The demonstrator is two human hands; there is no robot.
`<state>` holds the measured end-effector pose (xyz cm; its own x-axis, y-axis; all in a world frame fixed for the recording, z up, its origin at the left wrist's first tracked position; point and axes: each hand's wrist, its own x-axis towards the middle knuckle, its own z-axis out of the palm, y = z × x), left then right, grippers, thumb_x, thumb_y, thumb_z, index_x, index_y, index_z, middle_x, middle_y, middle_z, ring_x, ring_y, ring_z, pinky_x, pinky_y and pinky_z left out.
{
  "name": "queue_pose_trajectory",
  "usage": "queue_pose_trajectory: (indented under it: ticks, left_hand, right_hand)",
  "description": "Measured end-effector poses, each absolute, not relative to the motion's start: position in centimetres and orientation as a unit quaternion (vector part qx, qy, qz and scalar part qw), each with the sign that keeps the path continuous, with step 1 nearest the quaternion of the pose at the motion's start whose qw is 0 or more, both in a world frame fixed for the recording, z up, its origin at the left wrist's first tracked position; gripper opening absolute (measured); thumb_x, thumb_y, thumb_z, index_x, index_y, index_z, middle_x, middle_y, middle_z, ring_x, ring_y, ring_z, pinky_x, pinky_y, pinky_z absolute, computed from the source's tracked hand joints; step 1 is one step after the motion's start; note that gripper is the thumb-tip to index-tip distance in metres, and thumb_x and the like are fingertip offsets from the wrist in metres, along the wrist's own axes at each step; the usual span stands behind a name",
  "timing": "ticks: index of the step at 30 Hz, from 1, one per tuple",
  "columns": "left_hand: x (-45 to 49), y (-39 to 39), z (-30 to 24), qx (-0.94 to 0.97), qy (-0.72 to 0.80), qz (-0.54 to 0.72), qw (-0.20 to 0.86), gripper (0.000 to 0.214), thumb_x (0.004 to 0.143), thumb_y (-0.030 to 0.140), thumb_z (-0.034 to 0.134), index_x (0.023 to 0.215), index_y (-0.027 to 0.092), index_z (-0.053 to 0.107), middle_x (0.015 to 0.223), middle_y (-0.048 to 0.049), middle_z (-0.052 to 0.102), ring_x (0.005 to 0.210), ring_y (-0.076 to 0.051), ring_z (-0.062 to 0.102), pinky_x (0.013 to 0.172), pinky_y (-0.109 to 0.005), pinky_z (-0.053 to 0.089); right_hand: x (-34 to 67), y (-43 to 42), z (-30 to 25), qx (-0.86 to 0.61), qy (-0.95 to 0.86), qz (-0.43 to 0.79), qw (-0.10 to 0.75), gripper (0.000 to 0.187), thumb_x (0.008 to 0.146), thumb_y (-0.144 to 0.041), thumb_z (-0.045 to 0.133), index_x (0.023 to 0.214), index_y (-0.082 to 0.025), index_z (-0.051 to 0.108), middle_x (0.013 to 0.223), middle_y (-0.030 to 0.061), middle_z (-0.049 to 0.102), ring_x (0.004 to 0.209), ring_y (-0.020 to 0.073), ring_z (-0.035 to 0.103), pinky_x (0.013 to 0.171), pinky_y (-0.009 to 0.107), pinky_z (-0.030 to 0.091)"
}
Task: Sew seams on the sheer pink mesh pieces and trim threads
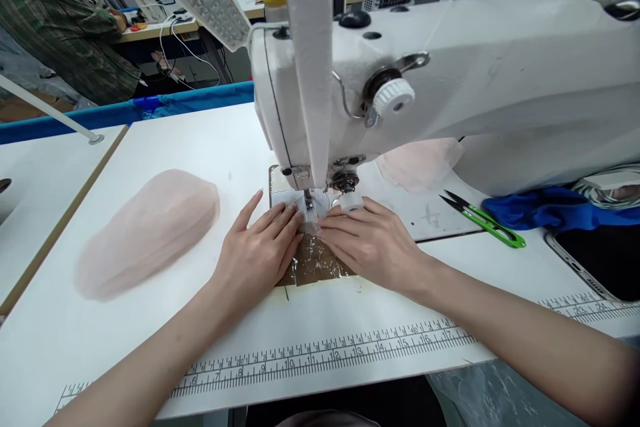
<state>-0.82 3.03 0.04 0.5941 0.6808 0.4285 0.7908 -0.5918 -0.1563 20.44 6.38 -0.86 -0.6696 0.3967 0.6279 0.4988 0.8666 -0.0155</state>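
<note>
At the needle of a white sewing machine [440, 73], a small piece of sheer pale fabric [311, 221] lies under the presser foot [309, 200]. My left hand [255, 243] rests on the left of this fabric, fingers stretched out and one finger spread apart. From the other side, my right hand [373, 243] has its fingers together on the fabric's edge, closed on it; its thumb tip is partly hidden. A white band [313, 67] hangs in front of the machine head, down to the presser foot.
Pale pink sheer fabric [155, 233] lies at left, more pink fabric [420, 161] behind the needle. Green thread snips [493, 223], blue cloth [555, 210] and a phone [600, 260] lie at right. A ruler strip [310, 360] marks the front edge. A person [70, 47] sits far left.
</note>
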Motion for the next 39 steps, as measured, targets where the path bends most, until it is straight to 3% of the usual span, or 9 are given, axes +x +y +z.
queue_pose_trajectory:
  ticks: [8,19,39]
  left_hand:
    - [-0.75,3.12,0.10,-0.881,-0.406,-0.157,0.186,0.028,0.095,0.018,0.048,0.114,0.008,0.067,0.119,-0.0099,0.069,0.117,-0.027,0.061,0.111,-0.052,0.037]
    - [-0.80,2.97,0.14,-0.882,-0.405,-0.137,0.199,0.031,0.097,0.023,0.047,0.118,0.010,0.065,0.116,-0.0120,0.070,0.109,-0.026,0.066,0.109,-0.054,0.039]
    - [-0.81,2.88,0.24,-0.881,-0.408,-0.144,0.194,0.029,0.097,0.025,0.047,0.116,0.013,0.066,0.111,-0.0111,0.072,0.107,-0.025,0.067,0.108,-0.054,0.040]
  right_hand:
    - [20.44,6.38,-1.01,-0.246,-0.908,-0.071,0.330,0.019,0.086,-0.005,0.057,0.088,-0.016,0.072,0.095,0.0009,0.076,0.087,0.0155,0.068,0.088,0.033,0.050]
    - [20.50,6.18,-1.17,-0.236,-0.913,-0.065,0.327,0.022,0.088,-0.004,0.051,0.092,-0.013,0.071,0.101,0.0072,0.075,0.094,0.0195,0.071,0.091,0.036,0.057]
    - [20.64,5.87,-0.94,-0.244,-0.915,-0.074,0.312,0.021,0.086,-0.003,0.054,0.090,-0.012,0.072,0.100,0.0079,0.075,0.095,0.0203,0.071,0.092,0.036,0.057]
